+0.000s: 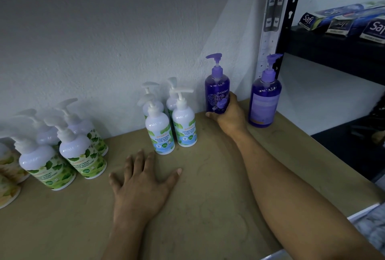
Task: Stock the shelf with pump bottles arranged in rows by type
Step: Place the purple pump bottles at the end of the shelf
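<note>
Right hand (228, 115) — fingers and thumb wrapped round the lower body of a dark purple translucent plastic pump bottle (216, 91), which stands on the tan fibreboard shelf (208, 207). Long axis upright, front label outward, spout pointing left, away from the wrist. Just right of this hand is a paler purple pump bottle (264, 101), upright, back label outward, spout pointing right. Purple count: two.

Left hand (143, 178) lies flat on the board, fingers spread straight, holding nothing. Just beyond its fingertips are four white pump bottles with blue mint labels (159, 134), two by two. To its left are four white pump bottles with green leaf labels (81, 155). Farther left are yellow-labelled bottles (7, 168) — cut by the frame, count unclear.
</note>
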`<state>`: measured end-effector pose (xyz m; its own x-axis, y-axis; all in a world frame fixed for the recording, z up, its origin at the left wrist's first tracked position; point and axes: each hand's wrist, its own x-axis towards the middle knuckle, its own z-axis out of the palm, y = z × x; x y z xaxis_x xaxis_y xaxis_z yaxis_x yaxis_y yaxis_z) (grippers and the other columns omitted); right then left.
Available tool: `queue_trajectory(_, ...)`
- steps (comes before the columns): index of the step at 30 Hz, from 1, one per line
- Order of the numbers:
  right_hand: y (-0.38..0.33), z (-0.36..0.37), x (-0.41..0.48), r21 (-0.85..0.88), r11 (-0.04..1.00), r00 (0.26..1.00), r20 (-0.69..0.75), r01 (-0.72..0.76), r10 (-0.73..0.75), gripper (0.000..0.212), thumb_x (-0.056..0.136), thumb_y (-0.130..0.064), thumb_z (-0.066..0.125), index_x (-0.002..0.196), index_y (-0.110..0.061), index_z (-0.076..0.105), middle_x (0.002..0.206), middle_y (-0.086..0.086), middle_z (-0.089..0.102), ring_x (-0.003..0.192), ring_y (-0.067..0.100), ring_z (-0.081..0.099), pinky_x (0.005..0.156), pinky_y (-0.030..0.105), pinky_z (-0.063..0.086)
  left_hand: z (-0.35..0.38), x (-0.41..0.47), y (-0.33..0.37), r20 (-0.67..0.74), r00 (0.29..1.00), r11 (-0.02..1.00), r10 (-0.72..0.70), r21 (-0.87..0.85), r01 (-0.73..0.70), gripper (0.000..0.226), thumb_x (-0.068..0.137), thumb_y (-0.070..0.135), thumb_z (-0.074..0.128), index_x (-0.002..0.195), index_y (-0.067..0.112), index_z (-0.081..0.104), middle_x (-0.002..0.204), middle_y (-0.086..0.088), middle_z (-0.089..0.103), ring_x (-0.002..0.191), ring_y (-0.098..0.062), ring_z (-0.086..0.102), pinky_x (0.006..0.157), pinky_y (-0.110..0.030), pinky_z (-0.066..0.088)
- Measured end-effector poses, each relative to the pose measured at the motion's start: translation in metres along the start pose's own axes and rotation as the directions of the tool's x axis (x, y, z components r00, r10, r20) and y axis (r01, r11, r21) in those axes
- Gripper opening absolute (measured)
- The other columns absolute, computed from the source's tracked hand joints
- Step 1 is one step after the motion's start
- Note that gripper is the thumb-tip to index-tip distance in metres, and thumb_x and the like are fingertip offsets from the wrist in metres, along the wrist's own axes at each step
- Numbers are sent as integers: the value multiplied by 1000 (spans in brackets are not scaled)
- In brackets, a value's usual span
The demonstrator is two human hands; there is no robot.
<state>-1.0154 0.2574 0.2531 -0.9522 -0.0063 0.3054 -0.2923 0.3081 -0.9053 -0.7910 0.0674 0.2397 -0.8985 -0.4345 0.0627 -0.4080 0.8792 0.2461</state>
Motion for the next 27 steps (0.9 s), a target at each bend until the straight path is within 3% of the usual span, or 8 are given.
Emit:
queue_trajectory(8,3,-7,-1,-39,998,999,-1,-41,41,83,67,-17,90,137,-17,45,130,0,62,110,15,58,90,25,45,-2,-1,2,2,1000,1000,0,-11,0,103,73,96,17,157,37,15,168,11,4,154,-12,-8,121,-59,1)
queue_trajectory(15,0,-11,-12,-10,1000,1000,13,23,-23,81,66,-17,91,134,-18,48,127,-3,64,111,12,60,94,25,49,-1,-1,1,-13,1000,1000,4,-14,-4,104,71,97,16,156,37,17,167,12,7,154,-12,-4,120,-59,4)
queue_trajectory(17,0,-18,-22,-42,998,998,35,56,-55,73,67,-17,90,129,-16,52,123,-2,65,108,12,61,92,25,50,-1,-1,0,-18,1000,1000,7,-15,-8,104,72,98,17,156,37,18,167,12,8,154,-12,-3,120,-60,5)
queue_trajectory(20,-1,-39,-38,-285,952,994,34,112,-107,43,81,-16,79,121,-14,63,110,2,71,98,15,65,88,31,54,0,-1,0,-24,1000,1000,13,-12,-13,103,72,97,17,155,36,20,166,12,10,154,-12,-1,120,-60,7)
queue_trajectory(23,-2,-69,-53,-401,907,963,-168,129,-211,14,86,-10,70,99,-12,71,88,5,73,81,22,68,78,35,56,0,-2,0,-22,1000,1000,19,-10,-19,102,72,97,16,154,37,20,166,12,10,154,-13,0,119,-61,8)
queue_trajectory(25,-4,-88,-58,-400,912,912,-333,95,-241,23,85,-14,72,105,-9,63,98,9,67,85,26,65,76,34,53,-1,-3,0,-21,1000,1000,18,-9,-18,102,72,97,15,154,37,20,166,11,11,154,-14,0,119,-61,8)
queue_trajectory(27,-5,-100,-58,-366,931,918,-365,8,-152,54,82,-25,79,124,-8,51,120,11,55,105,28,58,84,37,52,0,-3,0,-21,1000,1000,14,-8,-14,102,73,97,16,154,36,21,166,11,11,154,-14,1,119,-61,8)
